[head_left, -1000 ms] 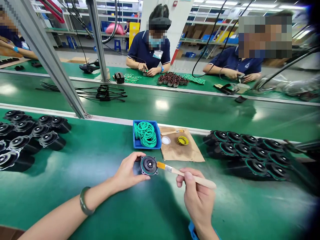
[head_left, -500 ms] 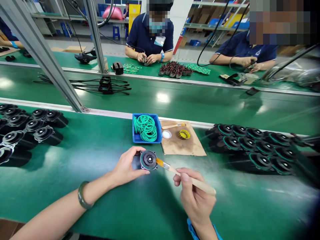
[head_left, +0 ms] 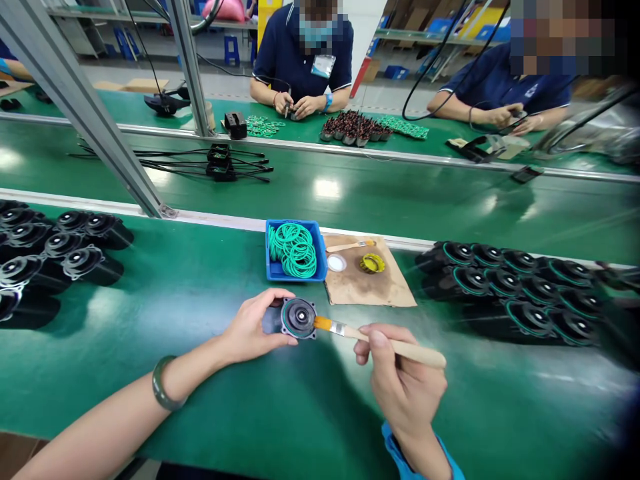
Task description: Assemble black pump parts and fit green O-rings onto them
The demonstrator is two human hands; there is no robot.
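Since the earlier head view, the brush has swung flatter; the right hand pinches it, its bristles at the round part. Half open, the left hand holds this part's left side; loosened grip may cause smearing.

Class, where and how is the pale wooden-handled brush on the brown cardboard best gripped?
Probably mid-handle, pinched across its width from above: the wooden-handled brush lies flat, bristles pointing right, its handle end beside the blue plastic bin and a round white disc close on its near side.
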